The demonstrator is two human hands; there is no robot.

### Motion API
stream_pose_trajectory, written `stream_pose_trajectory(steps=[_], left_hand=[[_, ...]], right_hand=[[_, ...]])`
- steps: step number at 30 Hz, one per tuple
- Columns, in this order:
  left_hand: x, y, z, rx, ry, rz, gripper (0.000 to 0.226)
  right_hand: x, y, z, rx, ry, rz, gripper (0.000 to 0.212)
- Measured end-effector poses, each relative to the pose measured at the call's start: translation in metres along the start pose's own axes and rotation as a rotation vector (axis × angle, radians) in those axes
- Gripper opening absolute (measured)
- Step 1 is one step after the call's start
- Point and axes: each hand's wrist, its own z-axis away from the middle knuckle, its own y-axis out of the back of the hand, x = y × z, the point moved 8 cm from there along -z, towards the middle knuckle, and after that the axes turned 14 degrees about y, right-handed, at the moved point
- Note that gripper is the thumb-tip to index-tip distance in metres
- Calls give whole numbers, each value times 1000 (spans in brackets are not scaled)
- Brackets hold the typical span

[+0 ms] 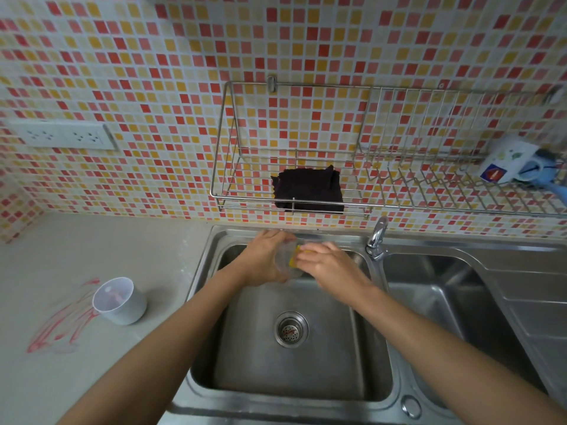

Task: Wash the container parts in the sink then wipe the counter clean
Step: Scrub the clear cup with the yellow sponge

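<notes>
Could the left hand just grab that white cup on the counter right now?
Probably not yet: the left hand grips a clear container over the sink. Nothing blocks the way to the white cup, though.

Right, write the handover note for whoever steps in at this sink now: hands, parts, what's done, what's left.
Left hand: grips the clear container over the left sink basin.
Right hand: holds a yellow sponge against that container.
White container part: stands on the counter, beside red smears.
Dark cloth: on the wire rack.
Done: clear container being scrubbed.
Left: rinse it, wash the white part, wipe the smears.
</notes>
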Motion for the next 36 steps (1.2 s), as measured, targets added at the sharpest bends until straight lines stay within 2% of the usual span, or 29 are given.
stream_pose_trajectory(steps=[3,6,9,12,14,16,18,21,25,30,34,36], left_hand=[[0,-9,3,-80,-11,-55,86],[-4,-13,4,-83,10,-8,87],[-2,-10,3,-68,-7,-11,85],[-3,-13,9,-103,-19,-56,87],[-7,-14,13,-99,-4,-37,86],[-9,-6,13,-60,12,7,85],[-11,3,13,-24,22,23,86],[-19,8,17,3,22,-1,87],[-32,11,25,33,41,66,87],[-37,22,29,35,-23,50,84],[-51,29,32,41,-17,135,85],[-56,31,32,12,-31,113,86]], right_hand=[[-5,-18,3,-33,-14,-160,42],[-5,-13,-1,-54,45,-24,35],[-4,-11,1,21,-29,49,28],[-3,-27,1,-5,-131,-211,34],[-4,-25,-2,-45,-98,-191,35],[-5,-11,-2,46,-71,-75,43],[-9,-10,2,135,-122,-87,46],[-24,-13,1,216,-110,-231,34],[-13,4,-4,277,-182,-156,31],[-46,1,-20,216,-133,-171,28],[-35,11,-24,336,-274,-149,28],[-45,5,-35,243,-262,-177,28]])
